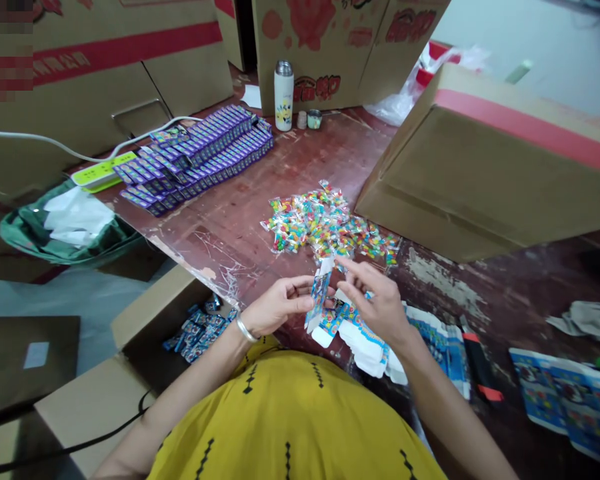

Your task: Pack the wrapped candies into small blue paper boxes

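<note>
A reddish-brown table spans the middle of the frame, its paint scuffed. A large cardboard box stands tilted on it at the right, and more cardboard boxes line the top. The person's yellow shirt fills the bottom centre. At lower left an open carton contains small blue packs; above it hangs a green bag with white material inside. Purple boxes stand in stacked rows at upper left, beside a yellow-green power strip. Near the centre lies a heap of clear candy packets. Flat blue-and-white boxes spread out below and right of it. A pale bottle stands at top centre.

The right hand, right of centre, has its forefinger stretched toward the small box's upper flap, other fingers partly curled; contact or grip cannot be told. The left hand pinches the small blue box between thumb and fingers, upright and slightly slanted, just below the candy. A silver bracelet circles the left wrist.
</note>
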Tool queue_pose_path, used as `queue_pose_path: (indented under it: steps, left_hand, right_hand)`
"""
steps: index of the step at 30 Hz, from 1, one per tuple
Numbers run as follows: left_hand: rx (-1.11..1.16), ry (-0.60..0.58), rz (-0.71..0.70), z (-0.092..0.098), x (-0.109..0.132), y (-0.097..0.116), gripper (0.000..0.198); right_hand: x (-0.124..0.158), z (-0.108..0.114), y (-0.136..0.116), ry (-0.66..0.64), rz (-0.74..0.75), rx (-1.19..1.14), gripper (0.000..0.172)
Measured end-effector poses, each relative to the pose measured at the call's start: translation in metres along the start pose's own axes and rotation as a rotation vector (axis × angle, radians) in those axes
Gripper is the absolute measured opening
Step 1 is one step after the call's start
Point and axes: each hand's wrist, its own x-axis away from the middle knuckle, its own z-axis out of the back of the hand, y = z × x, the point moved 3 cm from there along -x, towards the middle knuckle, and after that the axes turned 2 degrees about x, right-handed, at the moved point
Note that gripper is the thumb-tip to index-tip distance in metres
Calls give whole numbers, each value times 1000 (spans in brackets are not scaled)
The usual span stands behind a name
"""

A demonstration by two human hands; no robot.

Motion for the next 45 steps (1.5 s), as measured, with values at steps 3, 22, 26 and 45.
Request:
queue_pose_path:
  steps: [3, 22, 26, 45]
  left_hand:
    - [-71, -5, -16, 3, 1, 4, 46]
    - [-428, 563, -349, 15, 10, -5, 21]
    - [-357, 708, -452, 13, 10, -10, 26]
    - [-491, 412, -355, 7, 18, 7, 32]
  right_hand:
    - [7, -7, -3, -219, -18, -92, 49]
    - [1, -48, 5, 81, -310, -508, 16]
    - [-1, -59, 5, 201, -308, -445, 17]
    - [-13, -55, 2, 255, -82, -384, 7]
